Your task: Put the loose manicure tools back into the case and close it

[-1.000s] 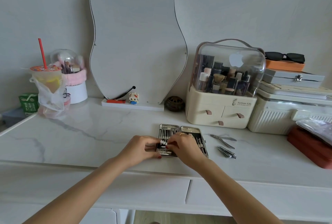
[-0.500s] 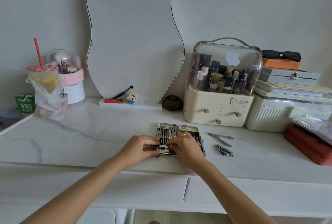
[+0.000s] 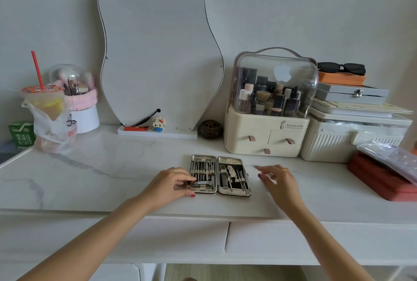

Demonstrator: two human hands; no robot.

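Marble worktop [image 3: 94, 168] has the case [image 3: 220, 174] lying open flat; left hand [image 3: 168, 182] pins its edge steady, fingers loosely apart, while right hand [image 3: 278, 179], blurred, spreads towards loose tools I can't make out.

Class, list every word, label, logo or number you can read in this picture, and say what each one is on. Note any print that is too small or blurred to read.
"Serious Life": on the cream organiser, above its right drawer.
Smaller line under it: too small to read.
White apple logo, no words: on the organiser's clear lid.
Print on the green carton: blurred, unreadable.
Print on the cup's lid: blurred, unreadable.
Dark marks on the plastic bag: unreadable.
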